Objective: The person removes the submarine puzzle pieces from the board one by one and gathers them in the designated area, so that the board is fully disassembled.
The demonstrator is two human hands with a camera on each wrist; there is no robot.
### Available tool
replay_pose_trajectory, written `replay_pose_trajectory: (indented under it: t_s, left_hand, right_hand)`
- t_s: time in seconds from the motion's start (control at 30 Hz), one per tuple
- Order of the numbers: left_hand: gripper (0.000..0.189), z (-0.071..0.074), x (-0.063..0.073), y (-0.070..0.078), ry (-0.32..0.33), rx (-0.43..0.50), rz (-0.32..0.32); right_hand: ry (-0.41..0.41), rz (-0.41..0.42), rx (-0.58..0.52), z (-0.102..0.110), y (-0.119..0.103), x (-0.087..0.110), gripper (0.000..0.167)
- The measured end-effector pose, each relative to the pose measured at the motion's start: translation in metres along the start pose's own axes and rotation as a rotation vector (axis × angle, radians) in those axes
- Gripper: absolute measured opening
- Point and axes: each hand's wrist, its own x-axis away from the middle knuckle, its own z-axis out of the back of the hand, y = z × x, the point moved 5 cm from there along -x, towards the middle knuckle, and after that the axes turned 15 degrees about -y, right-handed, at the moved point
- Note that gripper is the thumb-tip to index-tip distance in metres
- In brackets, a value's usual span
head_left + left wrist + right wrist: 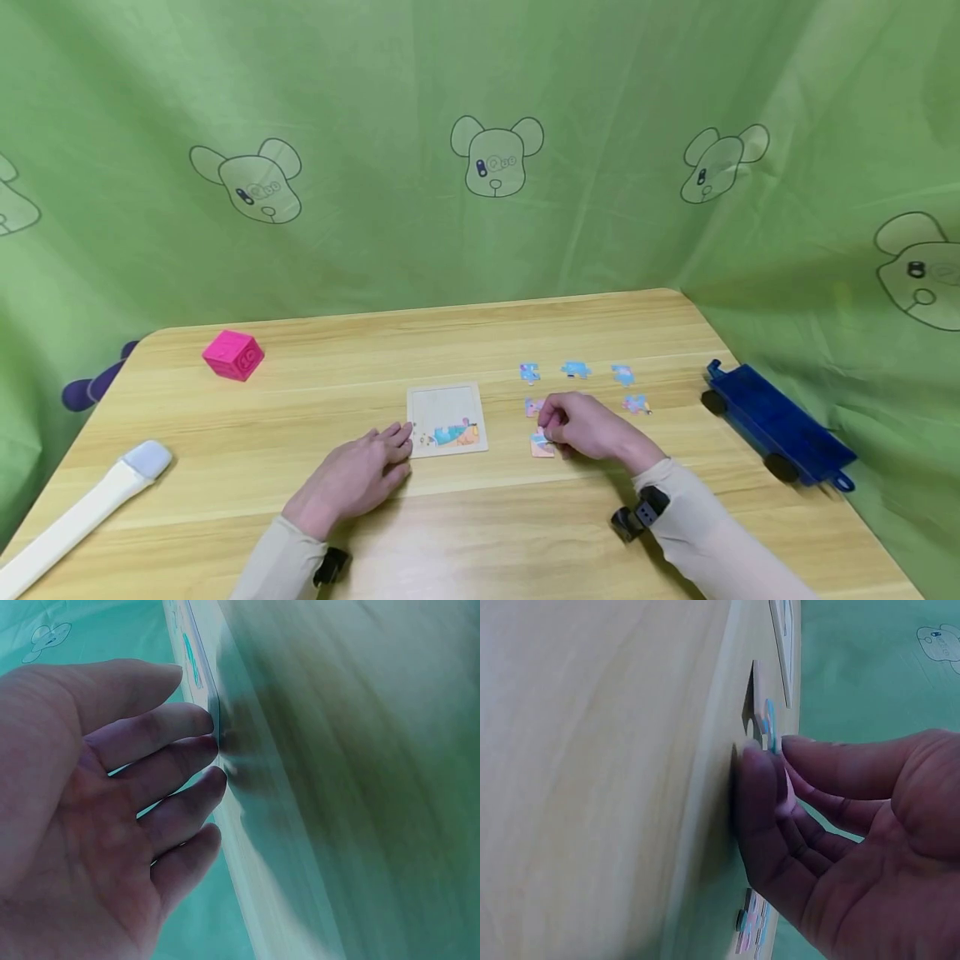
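A square wooden puzzle board (446, 408) lies mid-table, with some coloured pieces along its lower edge. The fingertips of my left hand (358, 475) touch the board's left side; the fingers are loosely bent, palm bare in the left wrist view. Right of the board, my right hand (588, 425) pinches a puzzle piece (542, 447) between thumb and fingers. In the right wrist view that piece (759, 697) stands tilted at the tabletop, partly hidden by the fingertips. Just behind it, a pinkish piece (532, 407) is partly covered by the hand.
Several loose pieces lie farther back, including a blue one (576, 368) and another by the knuckles (636, 404). A blue toy wagon (780, 425) stands at the right edge. A pink block (233, 356) sits back left, a white strap-like object (90, 508) front left. Green curtain (375, 167) surrounds the table.
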Motion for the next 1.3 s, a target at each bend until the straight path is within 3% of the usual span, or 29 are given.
replay_pose_trajectory:
  t_s: [0.3,0.87,1.07,1.3]
  left_hand:
    - [0.039,0.001,-0.001,0.0,0.012,-0.004,-0.012]
    - [0.035,0.003,-0.003,0.002,0.069,-0.055,-0.02]
    - [0.035,0.004,-0.002,0.004,0.075,-0.095,-0.006]
    - [0.036,0.004,-0.002,0.004,0.061,-0.08,0.0]
  right_hand:
    - [0.042,0.012,0.143,0.005,-0.009,0.002,0.006]
    - [-0.057,0.224,0.339,-0.038,-0.066,-0.05,0.01]
    - [-0.045,0.224,0.382,-0.048,-0.08,-0.064,0.015]
    - [-0.036,0.185,0.417,-0.055,-0.085,-0.073,0.025]
